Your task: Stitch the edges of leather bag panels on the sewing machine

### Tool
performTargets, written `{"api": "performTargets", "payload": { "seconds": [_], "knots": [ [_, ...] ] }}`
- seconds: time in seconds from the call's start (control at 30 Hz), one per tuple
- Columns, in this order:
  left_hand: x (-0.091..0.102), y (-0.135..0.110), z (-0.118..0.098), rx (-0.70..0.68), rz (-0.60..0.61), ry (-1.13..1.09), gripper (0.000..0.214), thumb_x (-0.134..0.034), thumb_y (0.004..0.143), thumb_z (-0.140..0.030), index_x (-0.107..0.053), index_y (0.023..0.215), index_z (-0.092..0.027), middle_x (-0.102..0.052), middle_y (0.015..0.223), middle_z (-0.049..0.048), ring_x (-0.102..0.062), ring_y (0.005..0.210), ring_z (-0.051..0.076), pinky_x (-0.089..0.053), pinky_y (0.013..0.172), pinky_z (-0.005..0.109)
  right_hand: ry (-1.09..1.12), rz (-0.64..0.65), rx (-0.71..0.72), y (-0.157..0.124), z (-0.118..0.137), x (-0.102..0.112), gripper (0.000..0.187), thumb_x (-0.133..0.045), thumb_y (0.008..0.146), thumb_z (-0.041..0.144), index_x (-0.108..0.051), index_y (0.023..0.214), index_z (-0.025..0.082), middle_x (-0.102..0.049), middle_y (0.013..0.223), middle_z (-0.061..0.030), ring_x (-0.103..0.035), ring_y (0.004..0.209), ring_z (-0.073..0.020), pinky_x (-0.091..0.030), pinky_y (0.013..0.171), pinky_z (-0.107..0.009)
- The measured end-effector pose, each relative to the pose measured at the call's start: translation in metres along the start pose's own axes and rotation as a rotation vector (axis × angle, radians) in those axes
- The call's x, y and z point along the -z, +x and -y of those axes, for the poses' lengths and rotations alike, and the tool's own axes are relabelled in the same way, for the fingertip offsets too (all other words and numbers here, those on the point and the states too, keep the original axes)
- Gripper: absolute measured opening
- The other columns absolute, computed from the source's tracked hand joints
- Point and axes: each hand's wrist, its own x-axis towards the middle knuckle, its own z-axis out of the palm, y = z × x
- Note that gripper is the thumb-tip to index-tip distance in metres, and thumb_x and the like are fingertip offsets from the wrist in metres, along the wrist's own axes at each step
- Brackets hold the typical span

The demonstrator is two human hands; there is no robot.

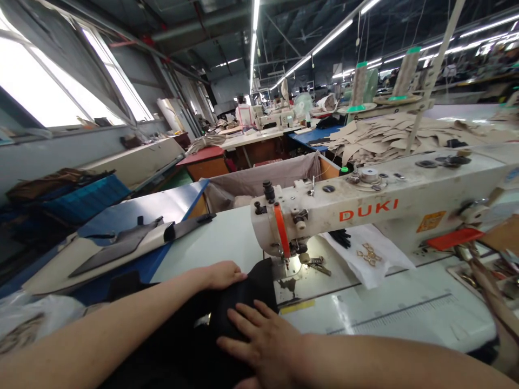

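Right fingers: spread apart and pressed flat on the black cloth [255, 283], clamped on nothing.
Right hand [265, 340]: palm down, wrist toward the person, fingertips pointing away and to the left.
Left fingers: held close together, their tips on the cloth's left edge; I cannot tell whether they pinch it or only rest there.
Left hand [224, 274]: farther up the table than the right, with the forearm coming in from the lower left.
Black cloth: lies under both hands, bunched toward the person's lap, its far corner up beside the presser foot [290, 258].
Long axis of cloth: runs from near left to far right, ending at the foot.
Bearing from fingers: the foot lies to the right of the left hand, and beyond the right fingertips and to their right.
Nearer hand: the right fingertips look slightly closer to the foot; the left hand sits about level with it.
Sewing machine [367, 210]: off-white, red lettering, lamp lit under the head.
Table [227, 237]: pale top with a printed ruler strip [389, 319] along the front.
White bag [371, 254]: behind the foot, with gold pieces inside.
Tan cut pieces [385, 138]: heaped behind the machine.
Thread cones [359, 81]: upright on a stand above the heap.
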Motion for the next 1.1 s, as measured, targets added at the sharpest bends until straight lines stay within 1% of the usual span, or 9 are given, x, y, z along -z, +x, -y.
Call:
{"api": "performTargets", "payload": {
  "seconds": [0.07, 0.13, 0.3, 0.43, 0.57, 0.73, 0.93, 1.03, 1.1],
  "knots": [
    [0.003, 0.004, -0.001, -0.023, 0.001, 0.006, 0.043, -0.036, 0.083, -0.041, -0.065, 0.063, -0.016, -0.068, 0.066, 0.0064, -0.06, 0.064, 0.018, -0.045, 0.06, 0.025, -0.028, 0.044, -0.007, -0.002, -0.004, -0.003, 0.062, -0.038, 0.087, 0.057, -0.036, 0.136, 0.02, -0.021, 0.148, -0.0163, -0.012, 0.137, -0.0296, -0.016, 0.109, -0.049],
    [0.006, 0.006, -0.004, -0.033, -0.039, 0.029, 0.035, -0.041, 0.081, -0.037, -0.065, 0.066, -0.016, -0.069, 0.071, 0.0082, -0.062, 0.069, 0.02, -0.045, 0.063, 0.027, -0.055, 0.065, -0.012, -0.003, -0.006, -0.005, 0.061, -0.041, 0.087, 0.056, -0.036, 0.136, 0.021, -0.022, 0.148, -0.0159, -0.011, 0.138, -0.0288, -0.015, 0.109, -0.049],
    [0.008, 0.003, -0.021, -0.036, -0.246, 0.087, 0.023, -0.044, 0.08, -0.031, -0.063, 0.084, -0.018, -0.069, 0.087, 0.013, -0.063, 0.083, 0.028, -0.045, 0.07, 0.037, -0.136, 0.015, 0.035, -0.001, -0.013, -0.015, 0.06, -0.049, 0.085, 0.05, -0.034, 0.136, 0.023, -0.025, 0.147, -0.015, -0.019, 0.136, -0.0305, -0.023, 0.107, -0.048],
    [-0.003, 0.003, -0.03, -0.071, -0.346, 0.079, 0.023, -0.039, 0.084, -0.025, -0.061, 0.082, -0.019, -0.068, 0.088, 0.0119, -0.064, 0.086, 0.027, -0.045, 0.073, 0.036, -0.206, -0.05, 0.037, 0.006, -0.028, -0.04, 0.039, -0.036, 0.094, 0.039, -0.04, 0.132, 0.032, -0.034, 0.144, -0.0074, -0.029, 0.133, -0.026, -0.03, 0.105, -0.044],
    [-0.017, 0.014, -0.032, -0.052, -0.42, 0.039, 0.027, -0.032, 0.088, -0.025, -0.059, 0.085, -0.018, -0.068, 0.086, 0.0115, -0.065, 0.084, 0.026, -0.045, 0.07, 0.034, -0.274, -0.072, 0.051, 0.008, -0.038, -0.053, 0.037, -0.033, 0.095, 0.041, -0.043, 0.13, 0.034, -0.038, 0.142, -0.0039, -0.033, 0.131, -0.0242, -0.032, 0.104, -0.042],
    [-0.028, 0.029, -0.037, 0.027, -0.513, -0.026, 0.036, -0.025, 0.092, -0.031, -0.058, 0.086, -0.018, -0.068, 0.083, 0.011, -0.066, 0.082, 0.027, -0.044, 0.067, 0.034, -0.354, -0.06, 0.082, 0.003, -0.034, -0.042, 0.038, -0.026, 0.097, 0.038, -0.041, 0.13, 0.029, -0.035, 0.144, -0.0052, -0.031, 0.132, -0.0219, -0.035, 0.103, -0.039],
    [-0.025, 0.031, -0.037, 0.036, -0.552, -0.053, 0.033, -0.027, 0.091, -0.034, -0.056, 0.083, -0.019, -0.069, 0.083, 0.0092, -0.066, 0.083, 0.026, -0.042, 0.065, 0.032, -0.366, 0.003, 0.057, -0.006, -0.031, -0.032, 0.039, -0.03, 0.096, 0.032, -0.034, 0.134, 0.024, -0.036, 0.143, -0.0078, -0.032, 0.131, -0.0207, -0.034, 0.102, -0.035],
    [-0.024, 0.033, -0.036, 0.024, -0.56, -0.047, 0.033, -0.026, 0.091, -0.033, -0.055, 0.083, -0.019, -0.069, 0.081, 0.0106, -0.066, 0.081, 0.027, -0.041, 0.064, 0.033, -0.341, 0.016, 0.052, -0.029, -0.03, -0.012, 0.042, -0.037, 0.094, 0.032, -0.035, 0.134, 0.019, -0.038, 0.142, -0.009, -0.032, 0.13, -0.0214, -0.034, 0.101, -0.034],
    [-0.025, 0.036, -0.035, 0.014, -0.558, -0.04, 0.034, -0.024, 0.09, -0.034, -0.055, 0.083, -0.019, -0.068, 0.081, 0.0112, -0.066, 0.08, 0.029, -0.041, 0.063, 0.034, -0.296, -0.004, -0.026, -0.054, -0.029, 0.012, 0.038, -0.041, 0.091, 0.03, -0.045, 0.127, 0.017, -0.047, 0.134, -0.0093, -0.04, 0.125, -0.0206, -0.035, 0.1, -0.032]
  ]
}}
